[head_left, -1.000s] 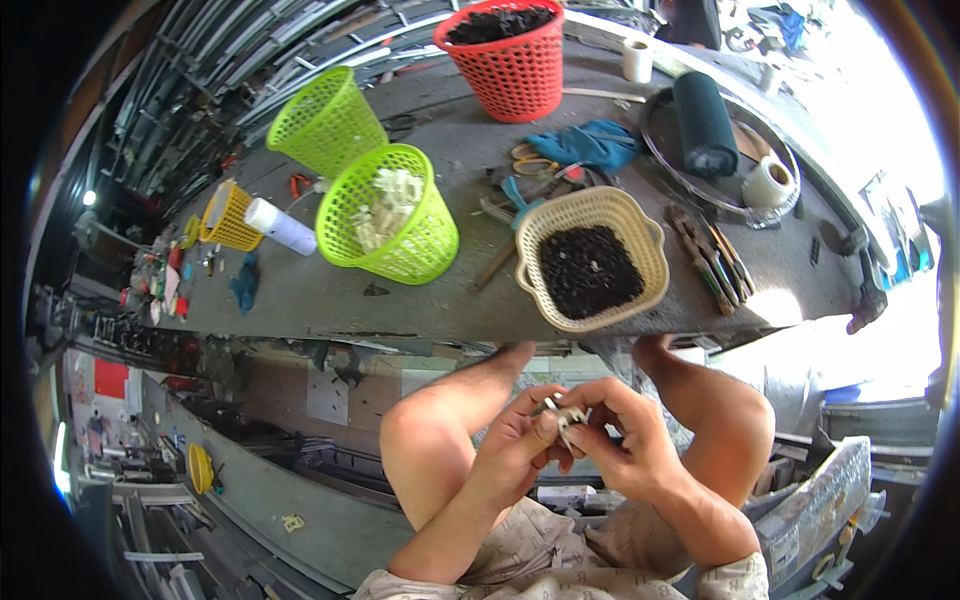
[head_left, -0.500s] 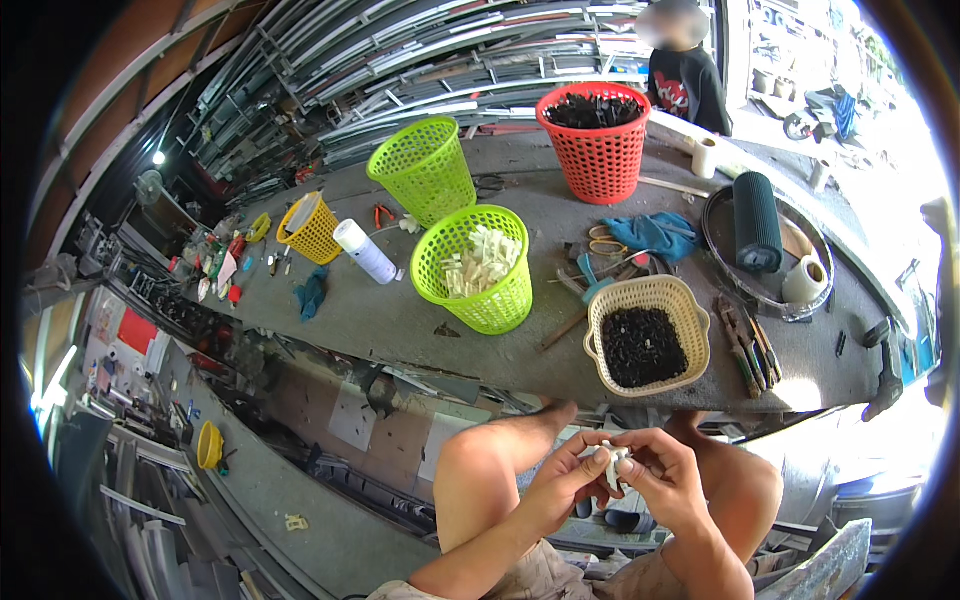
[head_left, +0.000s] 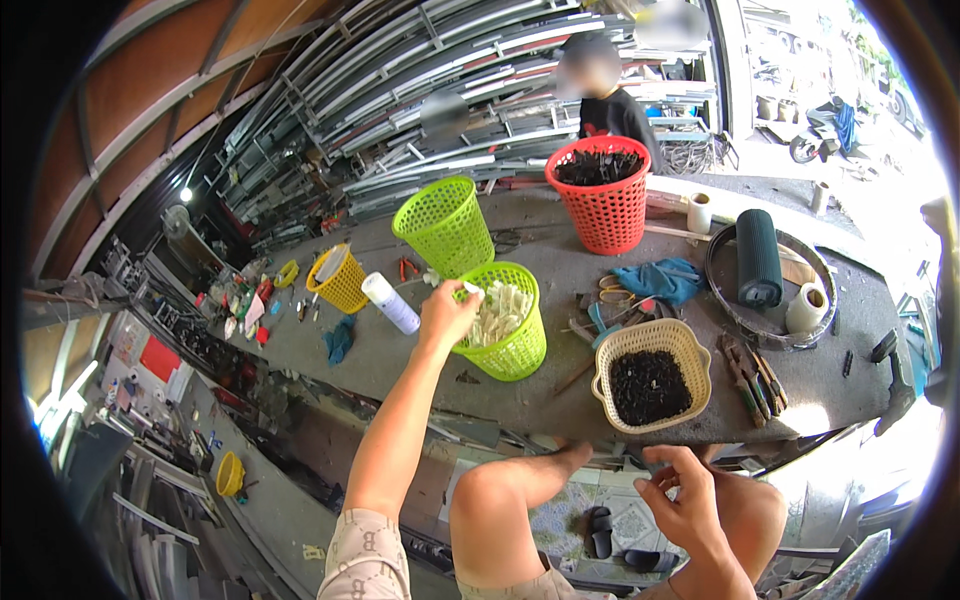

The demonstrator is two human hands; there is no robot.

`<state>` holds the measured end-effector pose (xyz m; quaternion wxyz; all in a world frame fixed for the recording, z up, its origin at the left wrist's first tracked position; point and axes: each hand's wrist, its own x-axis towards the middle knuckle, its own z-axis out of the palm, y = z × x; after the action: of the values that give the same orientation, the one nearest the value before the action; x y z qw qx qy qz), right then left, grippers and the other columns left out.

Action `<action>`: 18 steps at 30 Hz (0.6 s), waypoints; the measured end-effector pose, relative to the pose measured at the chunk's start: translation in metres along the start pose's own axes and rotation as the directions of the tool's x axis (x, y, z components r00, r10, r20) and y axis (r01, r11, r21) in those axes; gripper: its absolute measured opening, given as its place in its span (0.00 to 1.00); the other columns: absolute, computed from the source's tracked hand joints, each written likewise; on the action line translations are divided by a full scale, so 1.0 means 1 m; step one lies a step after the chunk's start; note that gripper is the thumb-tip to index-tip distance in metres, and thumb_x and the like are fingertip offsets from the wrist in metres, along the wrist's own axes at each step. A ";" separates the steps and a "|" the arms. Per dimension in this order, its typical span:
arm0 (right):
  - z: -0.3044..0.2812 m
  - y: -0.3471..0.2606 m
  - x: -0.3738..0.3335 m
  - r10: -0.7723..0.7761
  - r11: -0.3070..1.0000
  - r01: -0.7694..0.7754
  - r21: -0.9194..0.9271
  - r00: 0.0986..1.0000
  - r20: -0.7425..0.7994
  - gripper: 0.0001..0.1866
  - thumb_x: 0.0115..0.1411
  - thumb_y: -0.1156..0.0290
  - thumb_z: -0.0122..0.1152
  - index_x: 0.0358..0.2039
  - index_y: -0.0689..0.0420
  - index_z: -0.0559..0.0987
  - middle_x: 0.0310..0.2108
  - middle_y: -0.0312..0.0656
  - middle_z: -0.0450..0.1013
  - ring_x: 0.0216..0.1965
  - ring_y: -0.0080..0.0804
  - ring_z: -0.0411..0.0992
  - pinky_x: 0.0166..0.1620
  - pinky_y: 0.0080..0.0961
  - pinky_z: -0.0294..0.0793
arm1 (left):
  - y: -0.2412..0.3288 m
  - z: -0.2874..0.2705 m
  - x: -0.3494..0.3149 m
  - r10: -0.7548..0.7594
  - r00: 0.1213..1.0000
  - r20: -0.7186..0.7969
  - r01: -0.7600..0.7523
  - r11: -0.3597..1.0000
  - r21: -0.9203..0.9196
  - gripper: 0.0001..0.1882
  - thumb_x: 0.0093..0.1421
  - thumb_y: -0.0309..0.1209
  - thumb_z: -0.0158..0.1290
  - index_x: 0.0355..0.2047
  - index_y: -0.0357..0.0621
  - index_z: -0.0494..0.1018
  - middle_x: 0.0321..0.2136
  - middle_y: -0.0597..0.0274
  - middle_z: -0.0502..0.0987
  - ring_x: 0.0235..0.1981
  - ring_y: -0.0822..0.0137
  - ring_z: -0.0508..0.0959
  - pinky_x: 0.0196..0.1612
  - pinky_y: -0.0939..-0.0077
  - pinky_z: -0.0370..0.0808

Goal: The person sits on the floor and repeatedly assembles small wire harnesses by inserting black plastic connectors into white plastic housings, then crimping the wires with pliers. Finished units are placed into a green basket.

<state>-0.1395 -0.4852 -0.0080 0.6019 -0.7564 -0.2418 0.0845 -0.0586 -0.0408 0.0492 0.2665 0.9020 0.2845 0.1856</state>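
My left hand (head_left: 447,318) is stretched out to the near green basket (head_left: 535,345), at the left side of its rim. A small white plastic piece (head_left: 472,290) shows at its closed fingertips. Many similar cream-white pieces (head_left: 505,312) fill much of that basket. Over my right thigh, below the table edge, my right hand (head_left: 685,505) is raised with bent fingers, thumb and forefinger apart, and nothing visible in it. Nearest to it on the table is a cream square basket (head_left: 655,424) with small black parts (head_left: 648,385) inside.
A second green basket (head_left: 440,225) and a red basket (head_left: 605,215) of black pieces stand farther back. Around them are a spray can (head_left: 392,304), yellow basket (head_left: 342,285), blue cloth (head_left: 660,280), pliers (head_left: 745,375) and dark green roll (head_left: 758,258). A person (head_left: 615,115) stands behind the table.
My hands have parted: the left reached forward to the near green basket with a white piece, the right let go and stayed over my lap. The view tilted up; the person behind shifted left.
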 end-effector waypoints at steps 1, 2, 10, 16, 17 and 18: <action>-0.002 0.000 0.000 -0.033 0.999 0.032 -0.036 0.999 -0.018 0.19 0.57 0.78 0.73 0.49 0.61 0.80 0.44 0.47 0.80 0.32 0.35 0.80 0.37 0.28 0.79 | -0.003 0.008 0.007 0.057 0.998 -0.023 -0.051 0.980 0.195 0.28 0.64 0.47 0.65 0.55 0.40 0.75 0.41 0.48 0.85 0.40 0.56 0.86 0.41 0.60 0.83; -0.004 0.001 0.002 -0.018 0.998 0.016 -0.057 0.999 -0.031 0.18 0.57 0.78 0.73 0.48 0.61 0.80 0.44 0.47 0.80 0.32 0.34 0.80 0.37 0.29 0.79 | -0.004 0.015 0.015 0.071 0.997 -0.006 -0.063 0.918 0.391 0.28 0.63 0.47 0.65 0.56 0.40 0.76 0.44 0.46 0.85 0.45 0.52 0.86 0.47 0.57 0.83; -0.030 0.002 0.013 0.036 0.996 -0.046 -0.074 0.991 -0.129 0.15 0.58 0.80 0.70 0.47 0.61 0.81 0.41 0.46 0.81 0.32 0.35 0.81 0.35 0.29 0.79 | 0.006 0.069 0.049 -0.010 0.998 0.067 -0.007 0.967 0.253 0.22 0.56 0.30 0.62 0.53 0.45 0.81 0.51 0.46 0.83 0.55 0.48 0.82 0.59 0.59 0.78; -0.043 0.007 0.017 0.004 0.996 -0.019 -0.082 0.985 -0.173 0.13 0.58 0.80 0.70 0.44 0.61 0.81 0.36 0.45 0.81 0.32 0.36 0.80 0.35 0.29 0.78 | -0.014 0.075 0.061 -0.003 0.995 0.105 -0.015 0.985 0.172 0.23 0.54 0.34 0.62 0.52 0.45 0.80 0.50 0.45 0.84 0.55 0.48 0.82 0.59 0.55 0.76; -0.047 0.010 0.019 0.020 0.994 -0.039 -0.105 0.985 -0.174 0.12 0.58 0.80 0.70 0.43 0.61 0.81 0.34 0.45 0.81 0.32 0.36 0.80 0.35 0.29 0.78 | -0.018 0.072 0.058 0.001 1.000 0.004 -0.001 0.986 0.166 0.22 0.54 0.35 0.62 0.50 0.44 0.79 0.45 0.44 0.84 0.51 0.49 0.83 0.56 0.56 0.77; -0.050 0.014 0.022 -0.037 0.997 0.020 -0.080 0.977 -0.211 0.11 0.61 0.81 0.69 0.44 0.61 0.82 0.29 0.36 0.79 0.28 0.20 0.72 0.32 0.21 0.72 | -0.019 0.063 0.058 0.047 0.998 -0.032 -0.046 0.998 0.049 0.23 0.54 0.37 0.65 0.49 0.42 0.77 0.41 0.43 0.84 0.46 0.49 0.84 0.52 0.57 0.78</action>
<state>-0.0957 -0.5207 -0.0045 0.5955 -0.7804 -0.1901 -0.0147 0.0086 -0.0162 -0.0009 0.2357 0.9112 0.2723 0.2000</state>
